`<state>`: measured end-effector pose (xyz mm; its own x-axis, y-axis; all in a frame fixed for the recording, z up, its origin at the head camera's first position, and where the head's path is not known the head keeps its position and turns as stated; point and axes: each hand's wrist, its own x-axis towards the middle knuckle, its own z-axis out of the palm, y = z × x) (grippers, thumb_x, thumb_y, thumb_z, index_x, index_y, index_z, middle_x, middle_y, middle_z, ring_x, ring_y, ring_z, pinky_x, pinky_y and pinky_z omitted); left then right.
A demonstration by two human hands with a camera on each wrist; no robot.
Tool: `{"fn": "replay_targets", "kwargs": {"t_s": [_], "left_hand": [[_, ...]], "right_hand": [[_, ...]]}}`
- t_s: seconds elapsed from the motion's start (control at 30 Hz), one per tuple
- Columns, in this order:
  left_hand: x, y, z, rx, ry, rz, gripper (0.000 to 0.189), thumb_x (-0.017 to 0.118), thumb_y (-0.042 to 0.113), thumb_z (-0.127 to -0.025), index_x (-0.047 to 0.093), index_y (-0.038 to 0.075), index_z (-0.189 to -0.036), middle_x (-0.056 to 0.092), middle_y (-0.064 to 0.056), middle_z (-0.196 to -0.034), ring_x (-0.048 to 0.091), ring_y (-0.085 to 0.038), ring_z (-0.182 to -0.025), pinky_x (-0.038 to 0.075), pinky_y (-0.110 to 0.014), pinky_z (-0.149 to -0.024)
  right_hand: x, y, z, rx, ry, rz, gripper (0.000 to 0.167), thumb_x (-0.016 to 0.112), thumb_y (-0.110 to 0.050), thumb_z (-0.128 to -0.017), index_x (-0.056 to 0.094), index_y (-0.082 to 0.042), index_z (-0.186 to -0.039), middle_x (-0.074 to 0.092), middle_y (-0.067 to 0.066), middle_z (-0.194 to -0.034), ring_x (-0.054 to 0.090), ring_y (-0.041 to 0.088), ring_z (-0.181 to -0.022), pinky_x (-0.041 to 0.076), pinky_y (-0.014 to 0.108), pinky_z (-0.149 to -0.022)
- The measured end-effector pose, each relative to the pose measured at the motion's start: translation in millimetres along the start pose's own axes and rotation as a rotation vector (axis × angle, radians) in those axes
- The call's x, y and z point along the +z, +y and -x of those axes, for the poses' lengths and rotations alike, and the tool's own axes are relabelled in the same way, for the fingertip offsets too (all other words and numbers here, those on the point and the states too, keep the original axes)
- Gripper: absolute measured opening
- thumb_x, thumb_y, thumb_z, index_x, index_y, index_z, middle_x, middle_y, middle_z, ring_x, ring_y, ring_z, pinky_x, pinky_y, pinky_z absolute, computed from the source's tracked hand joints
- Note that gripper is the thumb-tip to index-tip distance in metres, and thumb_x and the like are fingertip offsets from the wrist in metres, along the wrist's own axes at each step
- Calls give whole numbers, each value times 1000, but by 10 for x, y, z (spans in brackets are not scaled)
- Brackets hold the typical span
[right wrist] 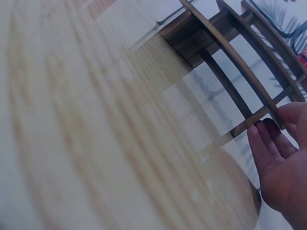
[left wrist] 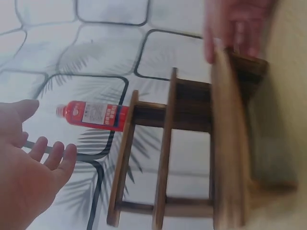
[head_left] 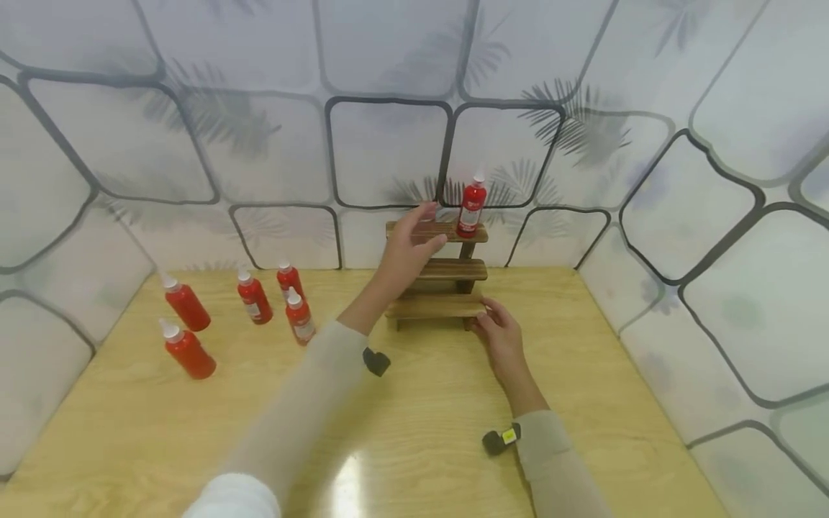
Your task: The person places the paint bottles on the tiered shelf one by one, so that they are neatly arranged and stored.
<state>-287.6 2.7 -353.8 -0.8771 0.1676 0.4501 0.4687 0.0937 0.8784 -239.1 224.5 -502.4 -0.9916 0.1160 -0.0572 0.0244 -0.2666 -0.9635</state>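
A three-tier wooden stand (head_left: 447, 269) stands at the back of the table. One red squeeze bottle (head_left: 472, 207) with a white nozzle tip is upright on the right end of its top step. My left hand (head_left: 409, 248) is raised in front of the top step, left of that bottle; in the left wrist view, the left hand (left wrist: 31, 167) has its fingers spread, with a gap between them and the bottle (left wrist: 96, 114). Low on the stand, my right hand (head_left: 500, 334) grips the right end of the bottom step. The right wrist view shows the right hand's thumb and fingers (right wrist: 263, 149) around that end.
Several more red bottles stand on the left part of the table, among them one near the front (head_left: 189, 354) and one closer to the left hand's sleeve (head_left: 301, 320). A patterned wall covering (head_left: 285, 158) rises behind and at both sides of the wooden table (head_left: 414, 417).
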Motion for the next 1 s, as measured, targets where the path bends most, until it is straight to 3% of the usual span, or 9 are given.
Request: {"fn": "replay_targets", "kwargs": {"t_s": [0.17,0.43,0.5,0.73,0.8,1.0], "left_hand": [[-113,56,387,27,2,-69,58,70,16,-95,48,11,-149,53,-13,-143,54,-31,-126,52,-40,-104],[-338,176,933,62,65,-142,55,71,14,-94,52,11,-145,52,-12,-142,54,-31,-125,50,-50,-104],[-391,206,1063,69,99,-165,53,72,14,-94,54,12,-144,54,-9,-140,55,-29,-124,51,-48,-104],[-667,145,1428,238,254,-233,42,71,-4,-90,62,1,-131,63,-16,-127,60,-23,-114,54,-28,-98],[-756,127,1532,251,299,-266,42,71,-8,-88,64,-1,-128,64,-18,-125,59,-17,-114,53,-23,-96],[-963,110,1780,133,422,-354,34,71,-6,-88,68,1,-122,65,-16,-120,52,-7,-103,44,-18,-88]], "right_hand": [[-79,-6,25,4,-12,14,42,59,-1,-99,50,3,-141,63,2,-103,66,16,-95,58,29,-95],[-158,-49,78,26,-42,20,42,59,-2,-99,52,1,-141,63,3,-105,66,16,-97,58,28,-95],[-180,-63,96,30,-48,27,42,59,-2,-99,51,1,-141,62,3,-106,65,17,-98,57,29,-96],[-204,-48,84,46,-49,2,43,59,-2,-99,51,-1,-141,62,3,-106,65,17,-99,55,30,-99],[-202,-38,78,49,-53,0,43,60,-2,-99,52,-2,-141,62,3,-106,65,17,-99,56,30,-99],[-200,-62,73,53,-56,15,42,59,-4,-100,53,-4,-142,61,3,-106,64,17,-100,55,31,-101]]}}
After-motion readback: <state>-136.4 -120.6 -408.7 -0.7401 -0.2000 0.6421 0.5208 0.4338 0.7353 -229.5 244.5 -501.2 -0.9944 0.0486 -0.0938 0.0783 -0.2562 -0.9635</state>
